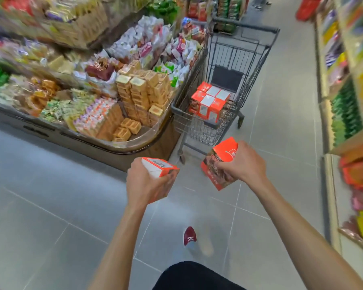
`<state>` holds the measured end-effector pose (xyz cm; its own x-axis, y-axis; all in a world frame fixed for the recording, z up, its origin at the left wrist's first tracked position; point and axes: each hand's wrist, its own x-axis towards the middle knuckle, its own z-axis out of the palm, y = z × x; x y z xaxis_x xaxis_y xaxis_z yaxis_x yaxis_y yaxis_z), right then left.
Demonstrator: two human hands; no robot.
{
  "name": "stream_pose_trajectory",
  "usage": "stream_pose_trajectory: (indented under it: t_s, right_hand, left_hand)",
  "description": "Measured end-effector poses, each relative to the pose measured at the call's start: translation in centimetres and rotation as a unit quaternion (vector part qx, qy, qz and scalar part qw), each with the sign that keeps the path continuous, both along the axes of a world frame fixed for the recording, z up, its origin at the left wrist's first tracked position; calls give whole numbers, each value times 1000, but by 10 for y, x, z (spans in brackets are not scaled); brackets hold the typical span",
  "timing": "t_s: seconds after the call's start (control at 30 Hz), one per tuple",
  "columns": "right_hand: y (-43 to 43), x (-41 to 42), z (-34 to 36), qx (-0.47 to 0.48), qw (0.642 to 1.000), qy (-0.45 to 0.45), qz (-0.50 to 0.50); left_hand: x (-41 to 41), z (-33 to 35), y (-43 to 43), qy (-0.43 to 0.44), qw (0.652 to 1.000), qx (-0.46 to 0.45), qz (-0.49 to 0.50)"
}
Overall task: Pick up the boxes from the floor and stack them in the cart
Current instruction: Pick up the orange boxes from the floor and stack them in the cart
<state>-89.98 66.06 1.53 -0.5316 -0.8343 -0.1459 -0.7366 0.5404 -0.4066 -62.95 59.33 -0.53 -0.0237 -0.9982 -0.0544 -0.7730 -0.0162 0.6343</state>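
My left hand (pixel 147 185) grips an orange and white box (pixel 158 167) from the side, held above the floor. My right hand (pixel 242 163) grips a second orange box (pixel 220 162) with a food picture on it, tilted. Both are in front of a grey wire shopping cart (pixel 199 130) that stands ahead on the tiled aisle. Several orange and white boxes (pixel 210 101) sit stacked in the near end of the cart's basket. The far part of the basket shows a dark mat.
A wooden display bin (pixel 117 149) heaped with packaged snacks stands left of the cart, its corner close to my left hand. Shelves of goods (pixel 348 101) line the right side. My red shoe (pixel 189 236) is on the grey tiles below. A second cart (pixel 224 21) stands farther back.
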Motion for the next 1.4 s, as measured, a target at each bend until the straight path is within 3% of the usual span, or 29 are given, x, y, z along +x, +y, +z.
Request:
stream_pose_trajectory:
  t_s: [0.2, 0.63, 0.87, 1.0, 1.4]
  right_hand:
    - [-93, -37, 6, -36, 998, -14, -55]
    - [-242, -119, -7, -68, 993, -24, -91]
    - [-323, -185, -40, -31, 989, -17, -144]
    - [-356, -213, -52, -19, 989, -20, -146]
    - [-402, -250, -86, 29, 978, -68, -195]
  left_hand:
    - [-39, -7, -114, 14, 999, 18, -44]
    - [-133, -11, -269, 43, 995, 4, -85]
    - [-215, -12, -350, 12, 993, 26, -114]
    - [-253, -34, -402, -42, 989, 65, -123]
    - [-320, -74, -475, -63, 971, 157, -169]
